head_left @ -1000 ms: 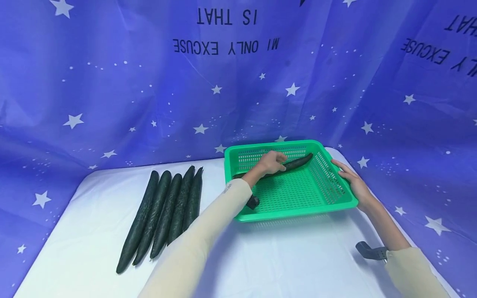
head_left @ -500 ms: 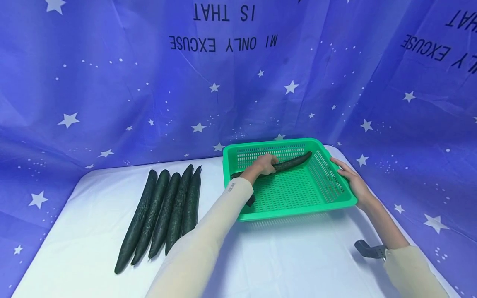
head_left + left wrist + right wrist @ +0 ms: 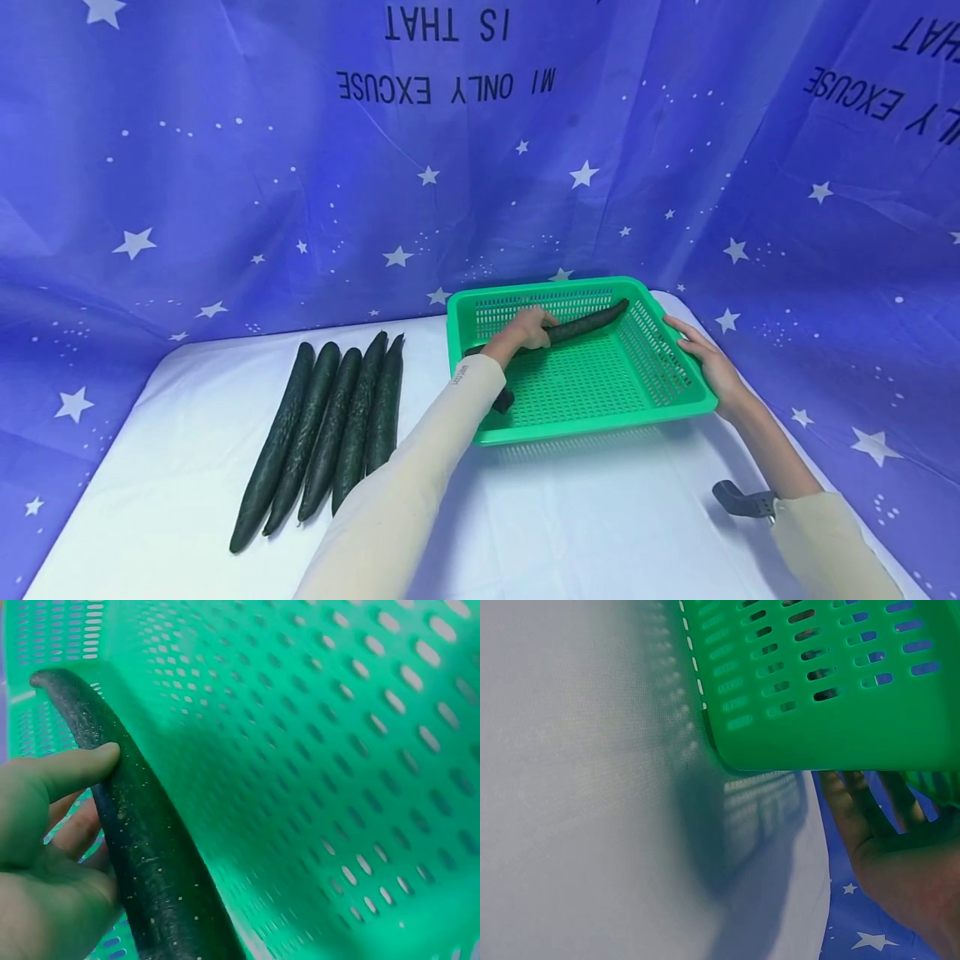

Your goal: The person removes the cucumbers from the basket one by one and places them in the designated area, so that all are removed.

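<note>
My left hand (image 3: 528,327) reaches into the green plastic basket (image 3: 592,431) and grips a long dark green cucumber (image 3: 588,323). The cucumber lies slantwise along the basket's back, its thin tip near the back right corner. In the left wrist view the thumb (image 3: 103,759) presses on the cucumber's skin, with the other fingers behind and under it. At the basket's right end, my right hand (image 3: 716,375) rests against the rim with its fingers stretched along the outer side. In the right wrist view, those fingers (image 3: 864,799) extend behind the basket wall, partly hidden by it.
On the left of the white-covered table (image 3: 555,517) lie several cucumbers (image 3: 330,433) side by side, the left sleeve covering some lower ends. A grey wrist-worn piece (image 3: 742,500) projects from the right sleeve. A blue star-patterned curtain (image 3: 315,208) hangs behind and to the right.
My left hand has moved slightly left along the cucumber and its fingers have closed round it. The cucumber's tip has risen a little. The right hand stays at the basket's rim.
</note>
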